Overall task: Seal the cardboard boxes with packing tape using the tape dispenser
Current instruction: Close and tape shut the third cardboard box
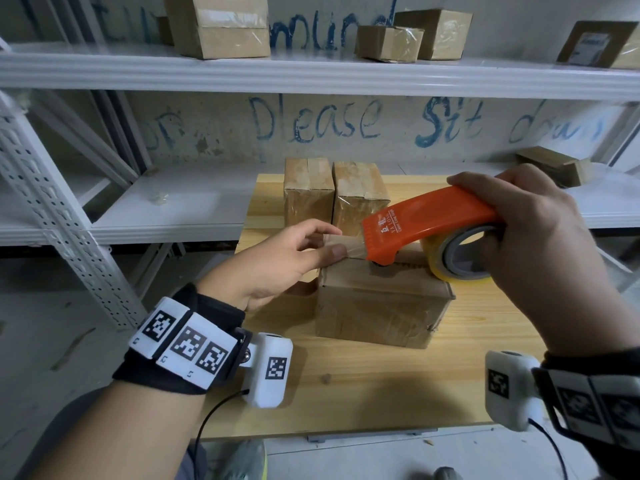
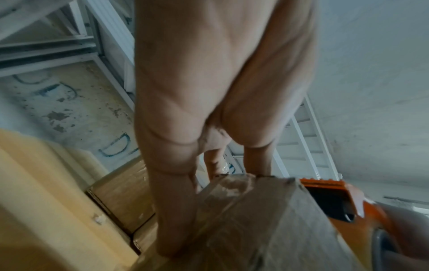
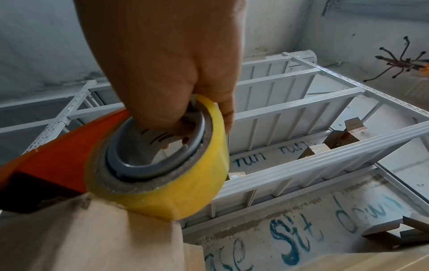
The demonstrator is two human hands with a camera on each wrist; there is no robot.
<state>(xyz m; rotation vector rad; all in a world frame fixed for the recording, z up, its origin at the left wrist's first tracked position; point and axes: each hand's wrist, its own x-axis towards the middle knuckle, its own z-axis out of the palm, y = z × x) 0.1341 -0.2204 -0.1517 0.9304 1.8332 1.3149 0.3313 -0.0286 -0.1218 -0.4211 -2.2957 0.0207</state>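
Observation:
A brown cardboard box (image 1: 377,306) lies on the wooden table (image 1: 381,393). My left hand (image 1: 329,242) holds its left end, the thumb pressing the tape end onto the top edge and the fingers reaching over the far side. My right hand (image 1: 519,237) grips the orange tape dispenser (image 1: 422,216), fingers inside the core of the yellowish tape roll (image 1: 433,261). The dispenser's nose rests on the box top beside my left thumb. In the left wrist view my fingers (image 2: 213,165) touch the box (image 2: 255,229) edge, with the dispenser (image 2: 336,199) behind. The right wrist view shows the roll (image 3: 185,183) on the box (image 3: 92,238).
Two taped boxes (image 1: 308,192) (image 1: 360,195) stand side by side at the table's back edge, just behind the working box. White metal shelving (image 1: 173,209) runs behind, with more boxes on the upper shelf (image 1: 218,26) and one at the right (image 1: 554,164).

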